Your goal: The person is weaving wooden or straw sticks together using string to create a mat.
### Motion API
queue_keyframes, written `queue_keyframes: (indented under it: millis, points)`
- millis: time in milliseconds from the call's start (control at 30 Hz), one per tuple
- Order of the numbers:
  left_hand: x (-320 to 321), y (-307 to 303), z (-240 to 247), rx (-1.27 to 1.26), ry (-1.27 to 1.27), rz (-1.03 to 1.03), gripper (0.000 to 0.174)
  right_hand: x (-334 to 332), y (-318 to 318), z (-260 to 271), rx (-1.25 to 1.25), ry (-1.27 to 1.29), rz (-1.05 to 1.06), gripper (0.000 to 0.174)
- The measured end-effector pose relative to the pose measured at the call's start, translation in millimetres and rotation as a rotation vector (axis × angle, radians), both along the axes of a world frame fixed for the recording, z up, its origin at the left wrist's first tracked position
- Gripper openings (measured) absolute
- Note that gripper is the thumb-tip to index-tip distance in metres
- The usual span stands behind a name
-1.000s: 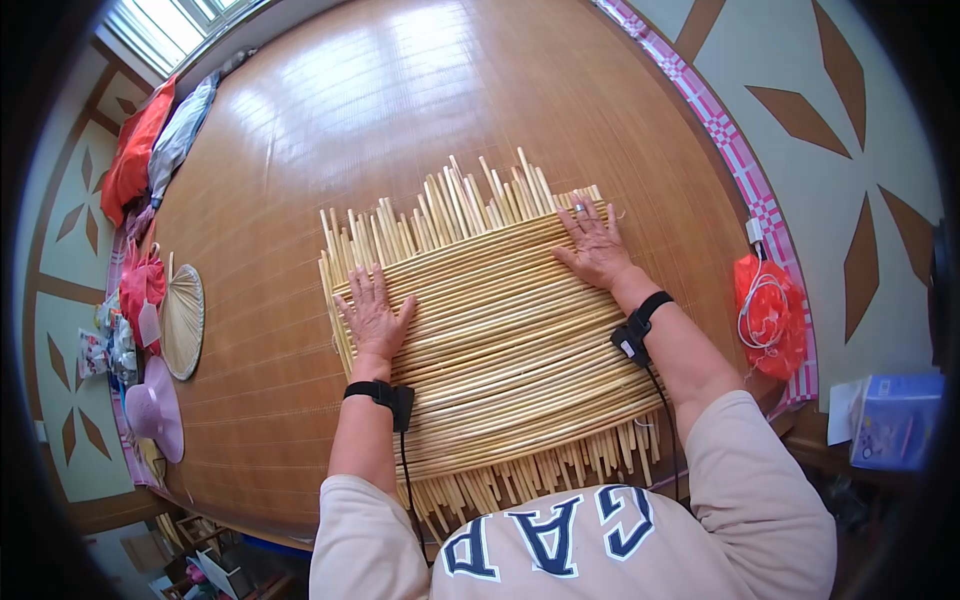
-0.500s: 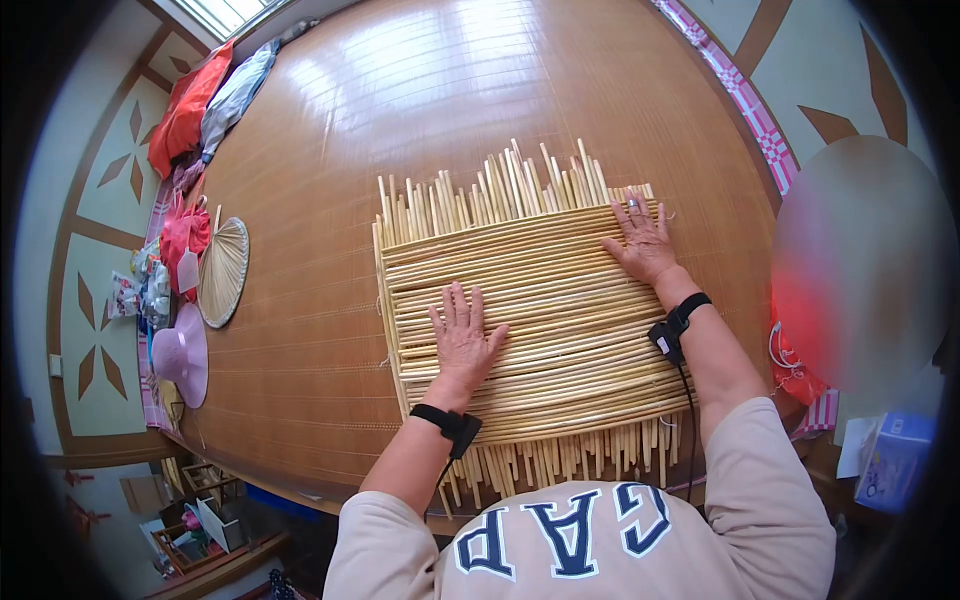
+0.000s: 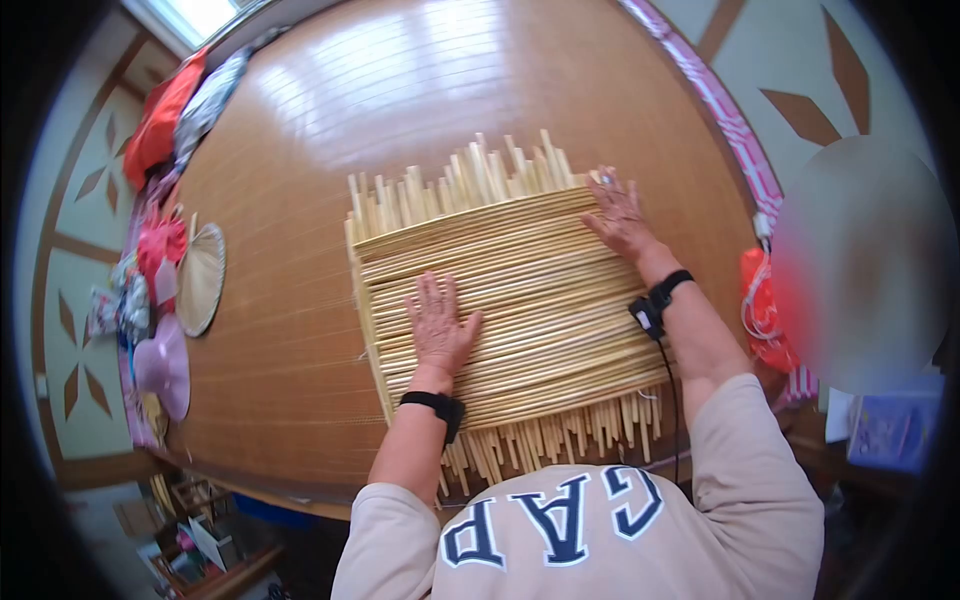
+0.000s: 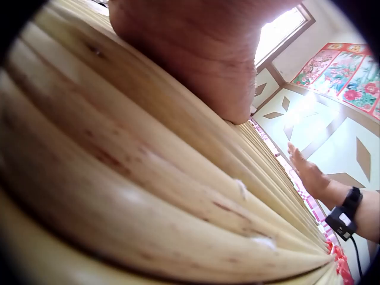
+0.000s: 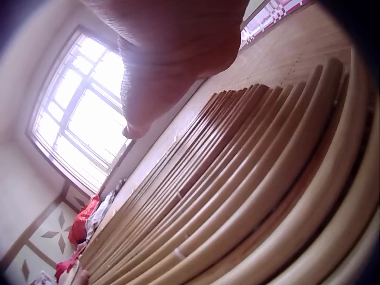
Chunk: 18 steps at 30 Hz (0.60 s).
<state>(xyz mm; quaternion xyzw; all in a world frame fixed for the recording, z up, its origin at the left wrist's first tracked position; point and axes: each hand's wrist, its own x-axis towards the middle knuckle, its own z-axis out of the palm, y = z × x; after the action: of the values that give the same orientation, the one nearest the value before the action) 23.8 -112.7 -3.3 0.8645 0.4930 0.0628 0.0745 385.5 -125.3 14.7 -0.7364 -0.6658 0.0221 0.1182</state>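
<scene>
Pale wooden sticks (image 3: 530,290) lie side by side across the brown mat, over other sticks (image 3: 470,180) whose uneven ends stick out above and below. My left hand (image 3: 441,325) rests palm down on the left part of the layer, fingers spread. At its upper right corner my right hand (image 3: 622,220) lies flat with the fingers spread. The left wrist view shows the heel of the left hand (image 4: 190,53) against the sticks (image 4: 148,154). In the right wrist view the right hand (image 5: 172,53) is over the stick ends (image 5: 237,178).
A woven fan (image 3: 203,280), a pink hat (image 3: 165,368) and bags lie along the left edge of the brown mat (image 3: 290,370). On the right are a red bag (image 3: 765,310) with a white cable, a blurred oval patch and a blue box (image 3: 893,425).
My left hand has moved right and down across the sticks from near their upper left edge. My right hand stays at the upper right corner. The head view has shifted.
</scene>
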Motion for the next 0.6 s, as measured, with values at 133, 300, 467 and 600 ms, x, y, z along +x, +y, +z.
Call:
queue_keyframes:
  millis: [133, 300, 467, 600]
  points:
    - [8, 17, -3, 0.074, 0.091, 0.009, 0.073, 29, -39, 53, 0.303, 0.425, -0.155, 0.071]
    - [-1, -2, -5, 0.007, 0.145, 0.009, 0.072, 45, -187, 60, 0.259, 0.857, -0.381, 0.069]
    - [-14, 6, -12, 0.040, 0.057, -0.050, 0.073, -17, -262, 12, 0.083, 0.931, -0.326, 0.068]
    - [-31, 4, 4, 0.008, -0.198, -0.083, 0.072, -43, -273, -2, 0.204, 1.134, -0.359, 0.067]
